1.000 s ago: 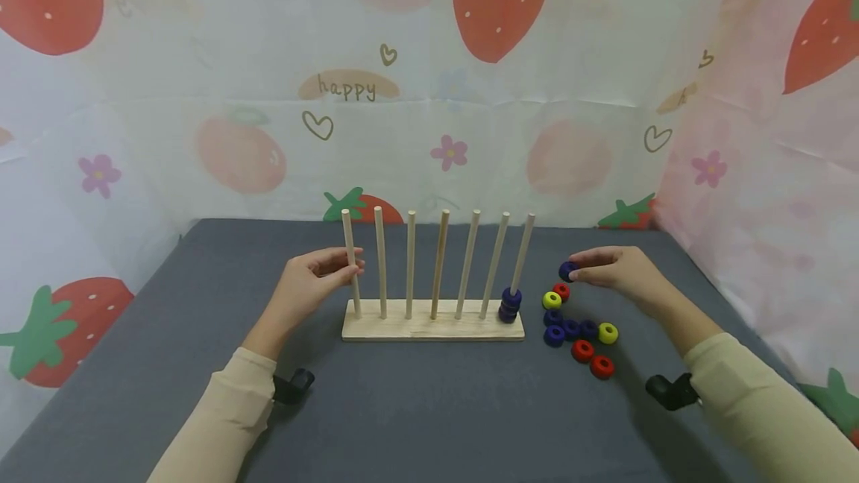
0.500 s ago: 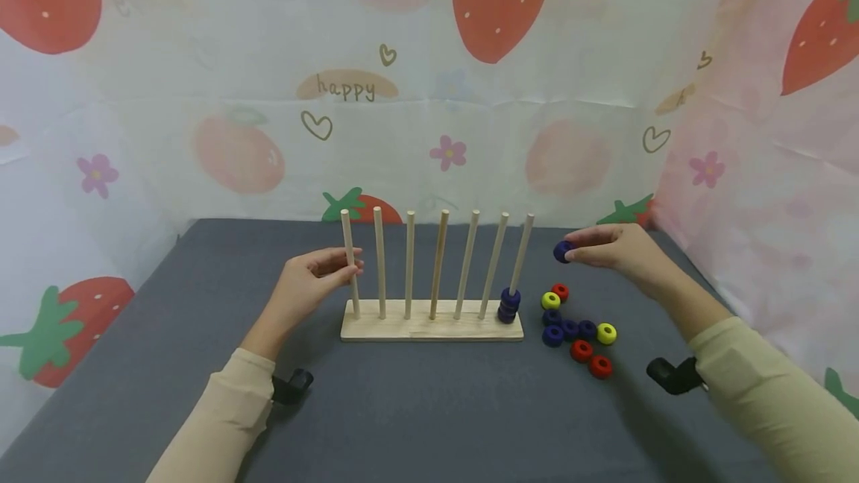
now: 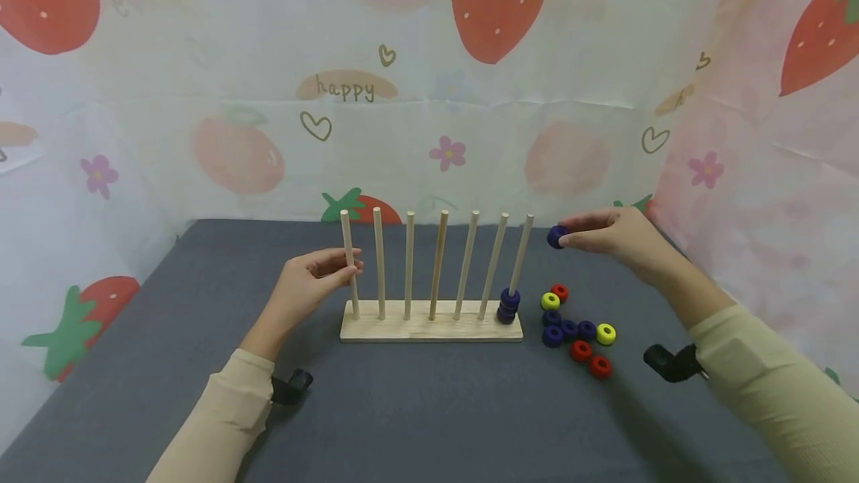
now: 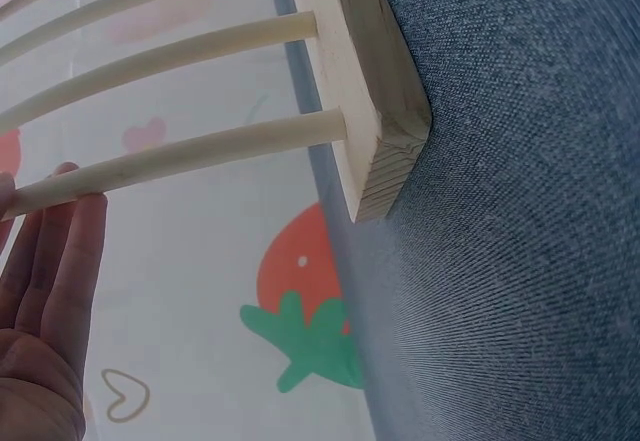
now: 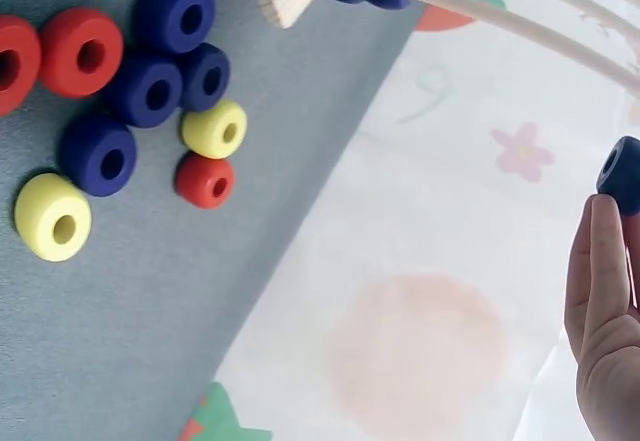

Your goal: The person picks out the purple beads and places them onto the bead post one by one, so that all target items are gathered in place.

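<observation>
My left hand (image 3: 310, 280) pinches the leftmost wooden peg (image 4: 200, 157) of a peg rack, thumb and fingers around its upper half. The rack's pale base (image 3: 429, 328) lies flat, with several upright pegs in a row. My right hand (image 3: 620, 238) holds a dark blue bead (image 3: 557, 237) between thumb and fingertips, in the air just right of the rightmost peg (image 3: 523, 252) and near its top height. In the right wrist view the bead's hole (image 5: 612, 165) faces toward the peg side. Three blue beads (image 3: 508, 306) are stacked at the bottom of that rightmost peg.
Right of the base lie loose beads: several blue ones (image 3: 553, 336), two yellow ones (image 3: 606, 334) and several red ones (image 3: 600, 367). They rest on a dark grey cloth (image 3: 403, 416). A printed strawberry curtain (image 3: 376, 155) rises behind the table and along both sides.
My right hand has lifted the blue bead up from beside the loose beads and moved it slightly left, toward the rightmost peg's top. The left hand stays on its peg.
</observation>
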`<act>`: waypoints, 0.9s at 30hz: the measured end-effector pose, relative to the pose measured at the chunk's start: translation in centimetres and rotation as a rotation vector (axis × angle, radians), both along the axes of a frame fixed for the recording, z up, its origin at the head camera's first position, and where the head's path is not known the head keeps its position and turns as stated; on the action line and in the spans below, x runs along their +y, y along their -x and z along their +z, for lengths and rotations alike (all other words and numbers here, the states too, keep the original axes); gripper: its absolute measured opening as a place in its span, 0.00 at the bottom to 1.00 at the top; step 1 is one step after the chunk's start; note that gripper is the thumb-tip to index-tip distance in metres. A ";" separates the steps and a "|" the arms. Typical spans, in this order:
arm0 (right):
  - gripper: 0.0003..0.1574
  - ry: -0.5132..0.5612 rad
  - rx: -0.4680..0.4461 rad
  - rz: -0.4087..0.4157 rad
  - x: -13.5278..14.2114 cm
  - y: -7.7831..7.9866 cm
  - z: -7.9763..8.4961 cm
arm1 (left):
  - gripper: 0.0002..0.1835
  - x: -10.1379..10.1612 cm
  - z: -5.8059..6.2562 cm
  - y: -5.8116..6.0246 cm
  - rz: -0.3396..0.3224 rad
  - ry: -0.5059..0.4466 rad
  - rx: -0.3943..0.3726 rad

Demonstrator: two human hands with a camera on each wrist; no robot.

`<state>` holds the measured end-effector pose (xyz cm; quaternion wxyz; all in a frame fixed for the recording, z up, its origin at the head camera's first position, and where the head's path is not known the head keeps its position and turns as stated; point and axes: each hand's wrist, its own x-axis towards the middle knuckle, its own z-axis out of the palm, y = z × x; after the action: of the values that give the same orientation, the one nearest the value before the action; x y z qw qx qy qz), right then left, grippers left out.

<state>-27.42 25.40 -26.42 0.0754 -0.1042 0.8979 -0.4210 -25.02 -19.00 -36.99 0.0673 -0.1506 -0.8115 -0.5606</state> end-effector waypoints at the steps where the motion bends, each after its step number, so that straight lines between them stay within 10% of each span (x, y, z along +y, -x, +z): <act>1: 0.35 0.001 0.000 0.003 -0.1 0.0 0.1 | 0.20 0.0 0.0 0.0 0.001 0.004 0.001; 27: 0.34 0.049 0.030 0.016 -1.6 0.2 2.5 | 0.20 -0.1 -0.1 0.0 -0.006 -0.008 -0.002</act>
<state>-27.60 23.80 -23.88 0.0625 -0.1194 0.8874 -0.4408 -25.03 -19.09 -37.10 0.0656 -0.1522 -0.8088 -0.5643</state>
